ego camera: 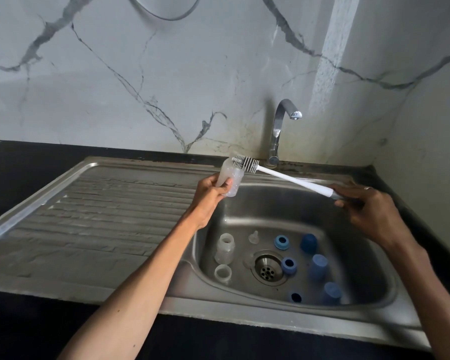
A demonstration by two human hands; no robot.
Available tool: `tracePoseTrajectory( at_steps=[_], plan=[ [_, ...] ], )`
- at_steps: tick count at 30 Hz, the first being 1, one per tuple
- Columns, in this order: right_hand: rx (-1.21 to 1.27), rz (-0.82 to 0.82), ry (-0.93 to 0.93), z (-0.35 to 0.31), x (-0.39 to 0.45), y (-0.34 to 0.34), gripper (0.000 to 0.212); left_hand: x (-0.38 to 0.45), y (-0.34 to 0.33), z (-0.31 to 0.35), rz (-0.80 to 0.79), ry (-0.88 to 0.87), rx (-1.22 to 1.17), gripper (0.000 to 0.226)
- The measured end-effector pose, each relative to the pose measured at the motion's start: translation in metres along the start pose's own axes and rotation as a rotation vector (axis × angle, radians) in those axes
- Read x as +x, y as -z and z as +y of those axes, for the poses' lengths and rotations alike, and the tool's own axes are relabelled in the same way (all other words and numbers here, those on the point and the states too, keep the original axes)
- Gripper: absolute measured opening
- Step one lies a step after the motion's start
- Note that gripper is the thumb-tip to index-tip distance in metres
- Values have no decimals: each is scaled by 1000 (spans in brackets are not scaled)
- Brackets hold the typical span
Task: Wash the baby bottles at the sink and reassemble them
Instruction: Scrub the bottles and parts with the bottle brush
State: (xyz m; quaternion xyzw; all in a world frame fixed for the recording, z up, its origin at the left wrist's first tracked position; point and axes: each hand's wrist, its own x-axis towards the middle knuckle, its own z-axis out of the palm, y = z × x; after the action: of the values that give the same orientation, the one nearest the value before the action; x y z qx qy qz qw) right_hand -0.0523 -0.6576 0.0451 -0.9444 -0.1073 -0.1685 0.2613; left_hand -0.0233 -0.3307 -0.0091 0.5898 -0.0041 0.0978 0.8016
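Clear bottle [230, 179] held above sink basin [374, 281], tilted, mouth toward tap. Left hand [211, 193] grips bottle body, fingers curled round it. Bottle brush [283, 176] bristle head at bottle mouth; right hand [366, 206] grips its handle end, fingers wrapped. In basin: second clear bottle [225, 249] and third [222, 273] left of drain [268, 268], teat [253, 237] behind it, blue rings [289, 265] and blue caps [318, 266] right. Tap [279, 131] behind basin, ribbed drainboard [102, 216] left.

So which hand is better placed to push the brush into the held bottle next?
Right, probably. The right hand already grips the brush handle, with the bristles at the mouth of the bottle. The left hand is occupied holding that bottle above the sink.
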Motion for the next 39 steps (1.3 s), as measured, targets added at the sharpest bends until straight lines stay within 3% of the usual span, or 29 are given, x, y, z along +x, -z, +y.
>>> tracePoseTrajectory(
  at_steps=[7, 11, 13, 15, 24, 32, 39],
  plan=[
    [-8, -13, 11, -15, -3, -18, 41, -7, -11, -2, -28, -9, 74, 19],
    [-35, -56, 100, -23, -8, -24, 44, -11, -11, -7, -36, -14, 238, 36],
    [-61, -121, 132, -29, -11, -25, 46, -10, -16, -11, -53, -18, 277, 24],
    [-54, -119, 102, -28, -11, -19, 45, -7, -16, -10, -6, -20, 166, 8],
    [-40, -32, -14, -9, -4, 8, 40, 2, 8, 1, 84, -55, 38, 18],
    [-37, -143, 26, -31, -10, -7, 34, 3, 6, -10, 55, -185, 310, 38],
    [-30, -120, 71, -42, -13, 4, 40, 10, 15, -9, 141, -181, 293, 39]
  ],
)
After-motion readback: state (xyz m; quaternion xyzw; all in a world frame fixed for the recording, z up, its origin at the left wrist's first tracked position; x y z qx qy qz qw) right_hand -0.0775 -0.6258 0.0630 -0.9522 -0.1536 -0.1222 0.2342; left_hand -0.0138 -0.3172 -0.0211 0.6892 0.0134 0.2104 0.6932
